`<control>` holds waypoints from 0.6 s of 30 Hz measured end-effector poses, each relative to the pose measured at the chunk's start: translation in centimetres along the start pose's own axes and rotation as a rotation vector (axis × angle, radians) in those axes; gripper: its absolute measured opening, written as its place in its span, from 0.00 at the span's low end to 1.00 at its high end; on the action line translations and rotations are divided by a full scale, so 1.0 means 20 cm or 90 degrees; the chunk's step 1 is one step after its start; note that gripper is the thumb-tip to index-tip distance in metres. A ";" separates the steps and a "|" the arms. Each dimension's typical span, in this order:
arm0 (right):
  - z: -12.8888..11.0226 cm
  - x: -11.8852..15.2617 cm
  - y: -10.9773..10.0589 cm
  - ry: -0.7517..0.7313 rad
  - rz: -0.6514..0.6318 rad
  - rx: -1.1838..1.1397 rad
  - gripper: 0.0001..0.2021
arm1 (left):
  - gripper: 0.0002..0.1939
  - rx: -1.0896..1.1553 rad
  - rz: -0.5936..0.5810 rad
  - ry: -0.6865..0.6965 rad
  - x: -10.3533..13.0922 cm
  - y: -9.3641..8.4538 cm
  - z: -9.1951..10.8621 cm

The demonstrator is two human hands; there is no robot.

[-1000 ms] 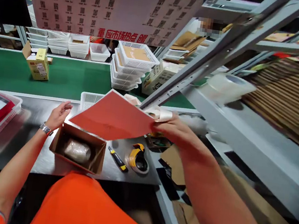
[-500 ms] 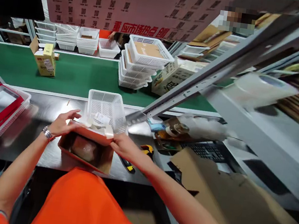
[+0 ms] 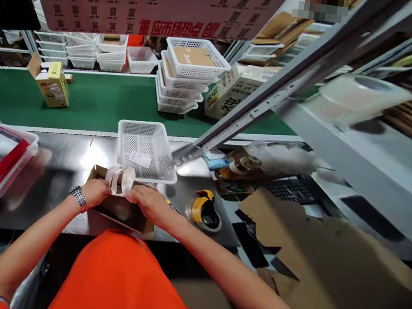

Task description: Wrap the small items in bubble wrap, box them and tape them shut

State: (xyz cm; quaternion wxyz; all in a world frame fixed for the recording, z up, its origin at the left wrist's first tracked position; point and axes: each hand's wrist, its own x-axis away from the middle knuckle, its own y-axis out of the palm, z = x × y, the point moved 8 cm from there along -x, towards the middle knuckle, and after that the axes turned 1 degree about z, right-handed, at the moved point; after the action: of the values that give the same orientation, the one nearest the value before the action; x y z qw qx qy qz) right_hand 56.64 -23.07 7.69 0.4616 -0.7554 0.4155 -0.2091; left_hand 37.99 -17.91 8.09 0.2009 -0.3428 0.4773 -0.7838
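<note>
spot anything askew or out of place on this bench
Mostly tidy. A small paper slip lies loose and crooked in the white basket, and flattened cardboard sheets sprawl off the bench's right end. Both hands, left hand and right hand, press on the brown box.

Change log, 1.0 s ago to now:

- Red sheet: was held up in right hand (image 3: 145, 200) above the cardboard box (image 3: 122, 206); at 0.5 s ago it lay at the box's far edge; now no longer visible.
- Right hand: moved from raised, right of box, down to box top.
- Left hand (image 3: 96, 192): was open beside box's left-far corner; now on box top, close to right hand.
- White paper strips (image 3: 121, 179): now stand at the fingertips of both hands, over box's far edge.
- Box interior: wrapped item visible earlier; now mostly covered by hands.
- White basket (image 3: 147, 150): earlier largely hidden behind sheet; now in full view just beyond box.
</note>
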 end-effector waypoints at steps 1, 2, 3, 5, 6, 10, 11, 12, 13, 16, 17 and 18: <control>-0.03 0.00 0.03 -0.057 -0.019 0.002 0.20 | 0.16 0.010 -0.011 -0.002 -0.01 0.01 0.00; -0.07 0.00 0.06 -0.106 -0.044 0.005 0.22 | 0.16 0.020 -0.016 -0.003 -0.01 0.02 0.00; -0.09 0.00 0.09 -0.145 -0.071 0.009 0.24 | 0.15 0.030 -0.018 -0.005 -0.02 0.03 0.00; -0.13 0.01 0.11 -0.199 -0.101 0.011 0.25 | 0.13 0.040 -0.021 -0.007 -0.03 0.03 -0.01; -0.15 0.02 0.11 -0.222 -0.108 0.006 0.25 | 0.12 0.043 -0.026 -0.010 -0.04 0.04 -0.02; -0.19 0.04 0.05 -0.249 -0.090 -0.058 0.27 | 0.12 0.041 -0.027 -0.050 -0.07 0.02 -0.08; -0.17 0.04 0.03 -0.226 -0.075 -0.075 0.29 | 0.12 0.046 -0.026 -0.063 -0.08 0.02 -0.10; -0.16 0.03 0.02 -0.192 -0.060 -0.084 0.31 | 0.11 0.058 -0.033 -0.072 -0.08 0.02 -0.11; -0.14 0.02 0.02 -0.157 -0.055 -0.080 0.31 | 0.10 0.076 -0.045 -0.075 -0.08 0.03 -0.12; -0.14 0.00 0.11 -0.114 -0.153 -0.005 0.21 | 0.04 0.122 -0.112 -0.074 -0.10 0.10 -0.12; -0.15 0.00 0.15 -0.116 -0.202 0.025 0.16 | 0.05 0.120 -0.138 -0.078 -0.10 0.13 -0.11; -0.15 -0.01 0.20 -0.116 -0.242 0.050 0.13 | 0.07 0.115 -0.149 -0.082 -0.11 0.15 -0.10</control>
State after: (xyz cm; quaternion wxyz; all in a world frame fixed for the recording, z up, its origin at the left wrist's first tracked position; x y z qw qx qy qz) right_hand 52.67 -25.43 5.79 0.4789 -0.8171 0.2138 -0.2393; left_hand 37.89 -16.62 4.08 0.1687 -0.4262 0.3475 -0.8180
